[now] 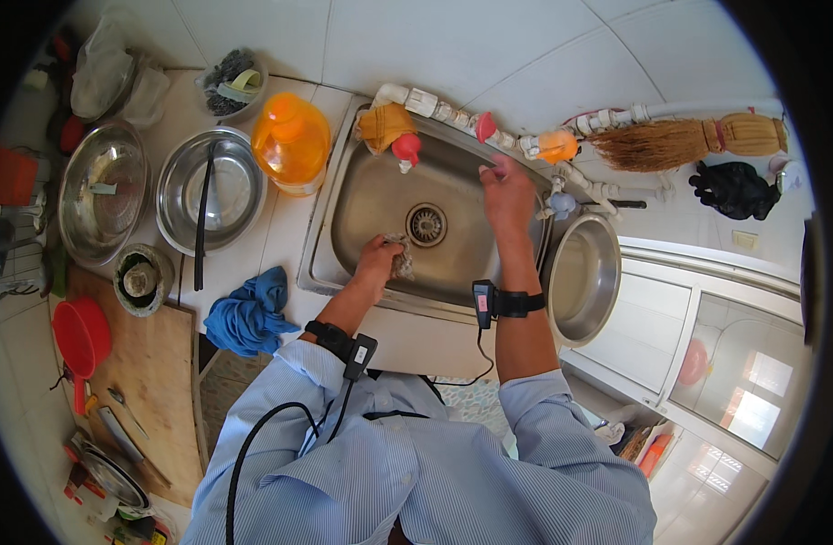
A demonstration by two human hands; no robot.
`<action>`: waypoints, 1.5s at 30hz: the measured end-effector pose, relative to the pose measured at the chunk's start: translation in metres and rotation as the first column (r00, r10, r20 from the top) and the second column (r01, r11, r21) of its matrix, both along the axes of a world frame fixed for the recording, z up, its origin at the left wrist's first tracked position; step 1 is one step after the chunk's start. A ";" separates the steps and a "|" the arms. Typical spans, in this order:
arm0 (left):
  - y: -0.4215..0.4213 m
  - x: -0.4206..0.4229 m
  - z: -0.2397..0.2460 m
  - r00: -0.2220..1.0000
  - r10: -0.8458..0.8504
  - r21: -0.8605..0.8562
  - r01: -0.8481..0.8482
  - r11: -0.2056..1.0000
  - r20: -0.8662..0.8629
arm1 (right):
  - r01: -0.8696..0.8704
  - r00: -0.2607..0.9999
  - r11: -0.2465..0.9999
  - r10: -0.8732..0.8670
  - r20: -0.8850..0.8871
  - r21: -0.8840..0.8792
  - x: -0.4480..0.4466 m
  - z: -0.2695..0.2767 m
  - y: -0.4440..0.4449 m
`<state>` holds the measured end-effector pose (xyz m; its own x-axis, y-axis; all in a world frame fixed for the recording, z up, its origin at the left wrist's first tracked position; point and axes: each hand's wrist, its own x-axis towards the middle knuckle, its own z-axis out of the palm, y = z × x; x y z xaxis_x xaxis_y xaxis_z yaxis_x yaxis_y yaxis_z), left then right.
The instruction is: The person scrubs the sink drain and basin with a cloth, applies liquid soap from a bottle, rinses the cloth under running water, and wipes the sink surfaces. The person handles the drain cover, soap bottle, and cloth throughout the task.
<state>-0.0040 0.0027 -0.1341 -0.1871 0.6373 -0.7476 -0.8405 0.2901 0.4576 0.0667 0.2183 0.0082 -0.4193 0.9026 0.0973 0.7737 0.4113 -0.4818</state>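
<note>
My left hand [377, 264] is closed on a crumpled, greyish-brown cloth [399, 257] over the near left part of the stainless-steel sink [362, 204], beside the drain strainer [427, 224]. Over the sink's right side, my right hand [508, 191] reaches towards the red tap handle [484, 127] on the white pipe [450, 114]; its fingers are curled, and whether they touch anything cannot be told. Another red-handled tap [407, 147] points into the basin, with an orange-brown cloth [386, 127] draped beside it. No running water can be made out.
Left of the sink stand an orange detergent bottle [291, 144], a steel bowl [236, 197] with black chopsticks [202, 218], and a blue cloth [251, 312]. A cleaver [119, 434] lies on the wooden board [157, 381]. To the right are a metal basin [584, 279] and a straw brush [662, 144].
</note>
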 end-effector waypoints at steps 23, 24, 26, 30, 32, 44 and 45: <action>0.002 0.000 0.024 0.978 -0.053 -0.070 0.040 0.997 -0.201 | -0.189 0.960 0.824 0.270 0.078 -0.533 0.081 -0.047 -0.072; 0.002 0.000 0.026 0.976 -0.054 -0.068 0.041 0.997 -0.212 | -0.197 0.950 0.817 0.295 0.100 -0.541 0.087 -0.049 -0.077; 0.002 0.001 0.027 0.973 -0.053 -0.067 0.038 0.997 -0.226 | -0.215 0.931 0.805 0.340 0.132 -0.554 0.101 -0.054 -0.087; 0.003 0.003 0.026 0.965 -0.057 -0.058 0.044 0.997 -0.256 | -0.217 0.935 0.770 0.340 0.098 -0.600 0.131 -0.068 -0.099; 0.003 0.004 0.024 0.958 -0.063 -0.076 0.043 0.996 -0.279 | -0.207 0.951 0.761 0.304 0.056 -0.615 0.145 -0.077 -0.103; 0.002 0.006 0.019 0.924 -0.055 -0.124 0.008 0.992 -0.377 | -0.184 0.948 0.730 -0.045 -0.315 -0.658 0.178 -0.126 -0.104; 0.001 0.006 0.018 0.923 -0.045 -0.120 -0.001 0.993 -0.381 | -0.194 0.940 0.739 -0.048 -0.338 -0.645 0.179 -0.127 -0.104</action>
<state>0.0019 0.0037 -0.1166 -0.4603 0.5578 -0.6906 -0.6006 0.3772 0.7049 0.2452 0.1147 -0.1187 -0.5419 0.7527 -0.3738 0.5118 -0.0572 -0.8572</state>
